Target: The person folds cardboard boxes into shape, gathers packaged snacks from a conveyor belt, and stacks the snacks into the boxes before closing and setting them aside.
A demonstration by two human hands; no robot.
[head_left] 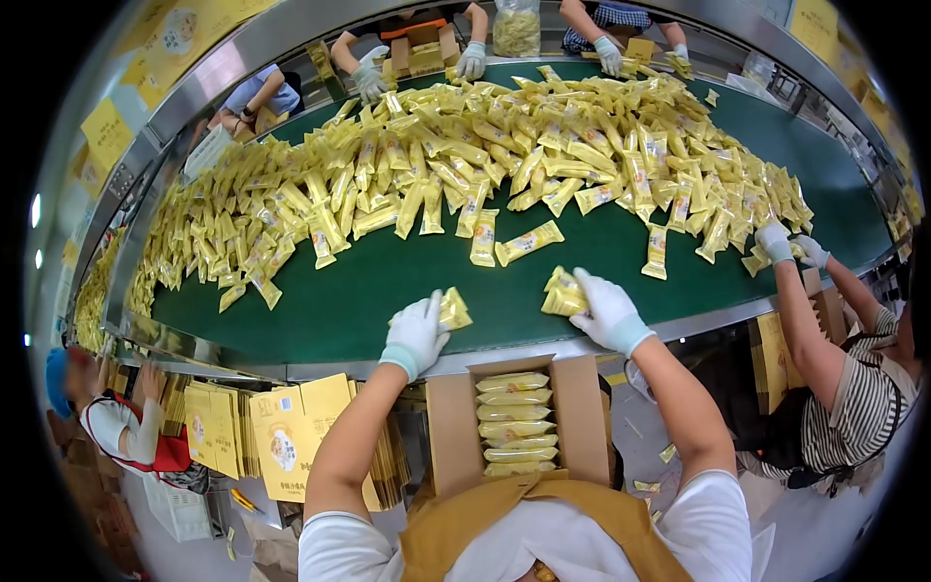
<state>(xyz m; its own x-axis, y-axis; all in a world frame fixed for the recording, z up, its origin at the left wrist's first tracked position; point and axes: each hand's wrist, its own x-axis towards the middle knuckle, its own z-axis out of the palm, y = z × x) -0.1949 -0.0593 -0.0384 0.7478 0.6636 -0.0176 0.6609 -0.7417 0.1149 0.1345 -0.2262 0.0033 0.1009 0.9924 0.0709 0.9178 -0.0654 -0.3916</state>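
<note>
My left hand [417, 335], in a white glove, is closed on yellow snack packets [454, 309] just above the near edge of the green conveyor belt [388, 272]. Opposite it, my right hand [609, 310], also gloved, grips more yellow packets [563, 293]; how many each hand has I cannot tell. Between my forearms stands an open cardboard box [456, 427], its flaps spread, with a column of yellow packets [514, 414] lying flat inside. A large heap of loose packets [485, 145] covers the far part of the belt, and a single packet [529, 242] lies nearer to me.
Flat printed cartons [301, 436] stand stacked at my left. A co-worker in a striped shirt [853, 388] reaches over the belt on the right; another in a red apron [145, 427] is at the left. Gloved co-workers' hands [470, 60] work across the belt. A metal rim [388, 369] borders it.
</note>
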